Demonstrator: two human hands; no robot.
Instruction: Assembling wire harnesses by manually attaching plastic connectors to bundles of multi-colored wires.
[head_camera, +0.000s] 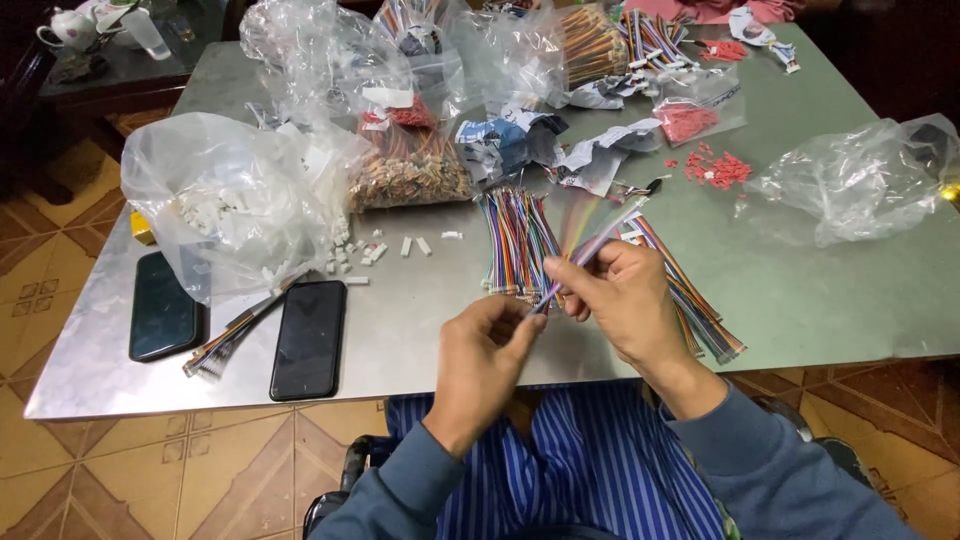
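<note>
- The grey metal table (420, 330) stands on a tiled floor (150, 470); it looks smooth, so loose parts would probably slide on it.
- Clear plastic bags (220, 200) of white connectors and bundles of coloured wires (515, 240) crowd its far half; two dark phones (308, 338) lie near the left edge.
- The right hand (625, 300) pinches the multicoloured ribbon wire (590, 245) with fingers closed on it.
- The left hand (485, 350) has its fingertips clamped on the wire's lower end, just above the table's near edge.
- The wire seems light, thin and floppy; best gripped near its end.
</note>
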